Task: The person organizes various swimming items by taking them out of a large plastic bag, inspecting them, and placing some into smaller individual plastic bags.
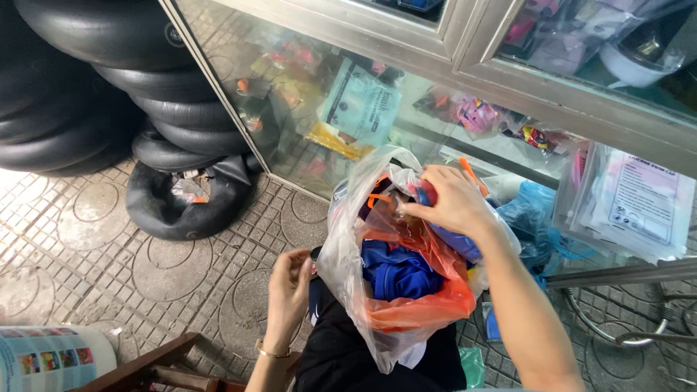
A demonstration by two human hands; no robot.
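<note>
Patterned paving tiles [94,239] are filling the floor, with black inner tubes [109,87] stacked at upper left beside a glass cabinet [348,109] stocked with packets. Person is sitting with a clear plastic bag [348,239] resting on the lap, between both arms. Right hand [454,199] is reaching into the bag mouth from above, fingers pinched closed on a small item at the opening; item is too crumpled in film to identify. Left hand [289,287] is curling shut against the bag's left side, low down, apparently pinching the film; the exact grip is partly hidden. Bag is holding a blue folded fabric [399,272] and an orange inner bag [428,308], bulging and slumping. Judgement: load is looking light and soft, nothing rigid showing; film is thin, slippery and likely to tear or slide if pulled at one point. Best hold is probably the gathered mouth, or cradling from underneath, rather than the stretched side wall. More bagged packets [639,203] are hanging at right, well apart from the hands.
</note>
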